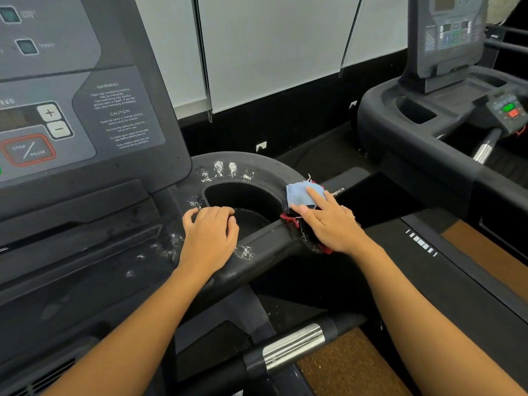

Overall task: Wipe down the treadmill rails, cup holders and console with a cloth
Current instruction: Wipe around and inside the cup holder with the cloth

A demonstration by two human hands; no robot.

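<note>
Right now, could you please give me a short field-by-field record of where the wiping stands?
Left hand: fingers curled over the near rim of the cup holder
Right hand: straight fingers press the cloth on the holder's right rim
Cloth make-up: light blue patch over dark and red layers
White smears: on the far rim, more beside the left hand
Console: left of the holder, no hand on it

Lt-blue cloth (301, 195) w/ dark & red frayed layers, bunched on rt rim of cup holder (257, 164). The holder is black and round, w/ white smudges on its rim. Grey console (85, 115) just left of it.
</note>
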